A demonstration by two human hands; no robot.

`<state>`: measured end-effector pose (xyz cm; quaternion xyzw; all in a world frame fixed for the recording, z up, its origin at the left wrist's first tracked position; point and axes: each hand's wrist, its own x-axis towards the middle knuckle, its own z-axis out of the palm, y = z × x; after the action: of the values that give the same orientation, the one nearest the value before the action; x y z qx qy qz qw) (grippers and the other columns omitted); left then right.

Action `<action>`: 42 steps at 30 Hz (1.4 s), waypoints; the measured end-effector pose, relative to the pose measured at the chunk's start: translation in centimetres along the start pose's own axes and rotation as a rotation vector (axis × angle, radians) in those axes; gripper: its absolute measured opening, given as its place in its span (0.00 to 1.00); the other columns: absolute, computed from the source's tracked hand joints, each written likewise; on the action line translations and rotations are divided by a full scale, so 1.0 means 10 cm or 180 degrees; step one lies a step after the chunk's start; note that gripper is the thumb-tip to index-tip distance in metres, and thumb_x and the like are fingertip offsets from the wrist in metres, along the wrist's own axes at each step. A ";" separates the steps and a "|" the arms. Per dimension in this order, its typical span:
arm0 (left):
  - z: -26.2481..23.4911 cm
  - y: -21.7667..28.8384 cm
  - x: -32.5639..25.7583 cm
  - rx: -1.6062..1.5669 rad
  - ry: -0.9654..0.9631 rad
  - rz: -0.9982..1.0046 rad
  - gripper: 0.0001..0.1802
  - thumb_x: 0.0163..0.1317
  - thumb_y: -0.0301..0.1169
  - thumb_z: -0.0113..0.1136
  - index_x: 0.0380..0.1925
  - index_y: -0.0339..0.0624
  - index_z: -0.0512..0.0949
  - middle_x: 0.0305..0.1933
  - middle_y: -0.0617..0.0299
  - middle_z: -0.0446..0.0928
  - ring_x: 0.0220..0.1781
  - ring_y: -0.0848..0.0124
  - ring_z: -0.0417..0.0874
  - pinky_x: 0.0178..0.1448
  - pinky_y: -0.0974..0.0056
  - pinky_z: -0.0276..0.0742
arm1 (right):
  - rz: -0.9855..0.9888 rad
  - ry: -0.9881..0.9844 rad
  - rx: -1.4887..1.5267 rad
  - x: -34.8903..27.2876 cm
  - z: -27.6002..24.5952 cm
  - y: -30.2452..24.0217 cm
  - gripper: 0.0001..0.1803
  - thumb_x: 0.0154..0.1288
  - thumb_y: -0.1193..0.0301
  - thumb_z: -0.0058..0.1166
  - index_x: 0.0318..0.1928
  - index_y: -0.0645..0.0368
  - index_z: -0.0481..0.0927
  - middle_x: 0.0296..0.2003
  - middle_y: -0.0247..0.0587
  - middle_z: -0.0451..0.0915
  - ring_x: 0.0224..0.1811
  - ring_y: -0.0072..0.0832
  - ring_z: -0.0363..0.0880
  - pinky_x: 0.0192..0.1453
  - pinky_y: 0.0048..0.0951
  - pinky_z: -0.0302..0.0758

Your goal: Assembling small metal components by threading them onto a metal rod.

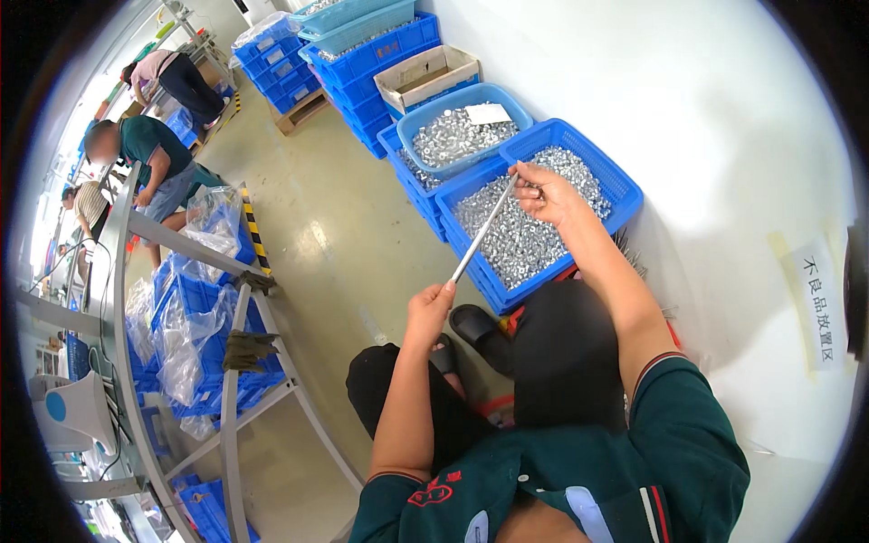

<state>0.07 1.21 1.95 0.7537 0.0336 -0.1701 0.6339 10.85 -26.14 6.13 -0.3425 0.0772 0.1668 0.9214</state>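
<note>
rod held at both ends above the crate of metal parts

a seated person holds a thin metal rod [484,229] between two bare hands, above the front edge of a blue crate [625,193] filled with small shiny metal parts [520,240]. the rod's long axis runs on a slant, from low and near the body up and away toward the crate.

the left hand [429,306] is closed around the rod's lower end, thumb up by the shaft, close over the person's knee. the right hand [546,192] pinches the upper end between fingertips, and it sits directly over the heap of parts, so it is the hand nearer the crate. the parts lie just under and beyond that right hand; the left hand is well apart from them, back toward the body.

whether any parts are strung on the rod is too small to tell.

behind the crate stands a lighter blue basket [434,109] of the same kind of parts, with a white slip of paper on top, and beyond it an open cardboard box [425,77] and stacked blue crates. to the person's left a grey metal-framed table [127,271] carries clear bags and more blue crates beneath. other people work farther off at the upper left. a paper label [819,308] is stuck to the white wall on the right.
</note>
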 end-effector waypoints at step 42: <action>-0.03 0.02 0.01 0.0152 0.0074 -0.0164 0.21 0.59 0.43 0.52 0.14 0.39 0.69 0.13 0.71 0.61 0.17 0.81 0.57 0.20 0.71 0.53 | 0.0316 0.0248 0.0207 0.07 -0.06 0.10 0.16 0.58 0.58 0.54 0.31 0.58 0.71 0.18 0.28 0.64 0.12 0.11 0.56 0.10 0.11 0.49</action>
<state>0.27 1.49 2.15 0.7695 0.0563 -0.1784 0.6107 11.10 -25.67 4.91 -0.3144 0.1352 0.1962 0.9189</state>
